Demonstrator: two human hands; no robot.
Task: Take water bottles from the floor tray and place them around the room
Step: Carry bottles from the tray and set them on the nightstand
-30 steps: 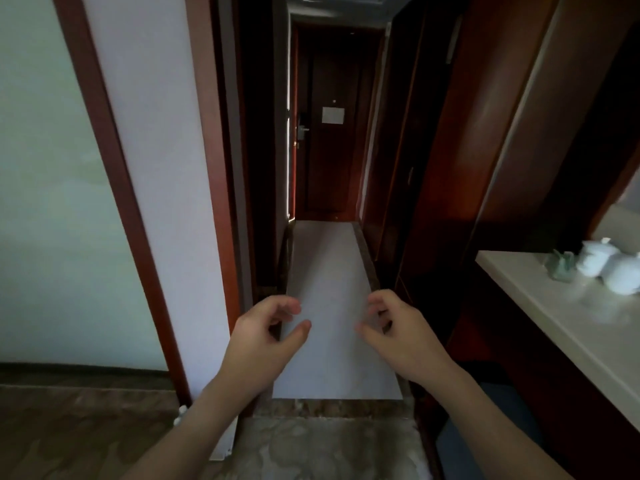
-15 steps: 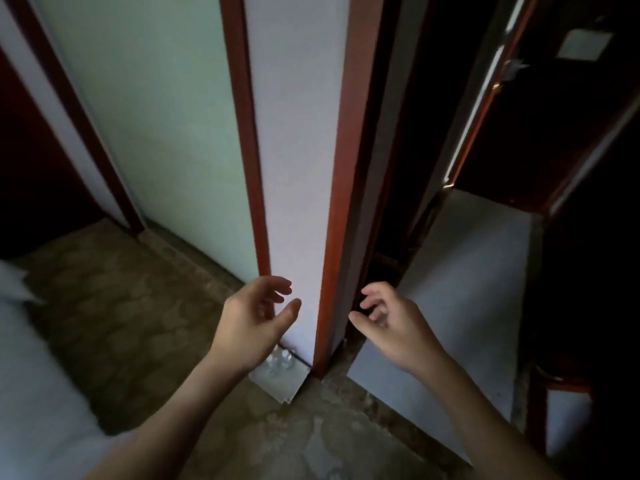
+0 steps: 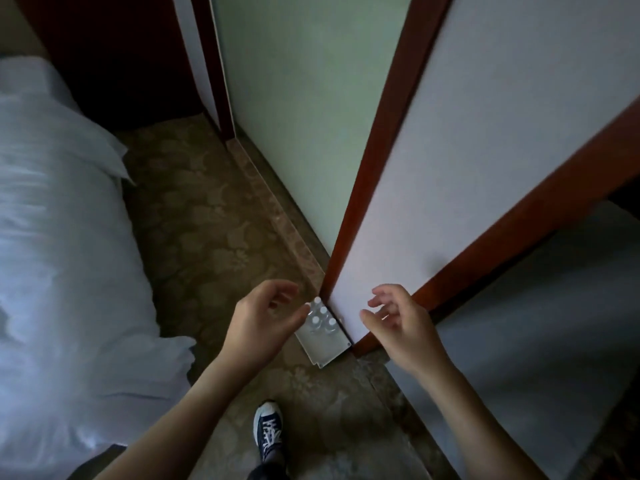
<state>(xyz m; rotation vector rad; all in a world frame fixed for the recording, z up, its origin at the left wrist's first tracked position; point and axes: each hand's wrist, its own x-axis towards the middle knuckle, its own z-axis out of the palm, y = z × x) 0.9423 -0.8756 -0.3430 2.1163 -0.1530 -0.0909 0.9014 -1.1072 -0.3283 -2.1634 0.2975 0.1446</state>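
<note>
A small white tray [image 3: 327, 351] lies on the patterned carpet against the foot of a wall corner. Several clear water bottles [image 3: 321, 318] with white caps stand upright at its far end. My left hand [image 3: 265, 320] hovers above the tray's left side, fingers curled and apart, holding nothing. My right hand [image 3: 398, 322] hovers to the right of the tray, in front of the white wall panel, also empty with fingers spread. Both hands are well above the floor.
A bed with white bedding [image 3: 59, 254] fills the left. A white wall panel with red-brown wooden trim [image 3: 367, 188] rises behind the tray. A pale floor strip [image 3: 540, 341] runs on the right. My dark sneaker [image 3: 267, 429] stands on the carpet below.
The view has swung from the corridor down and left to the floor by the bed. The tray with bottles has come fully into sight between my hands, which stay empty.
</note>
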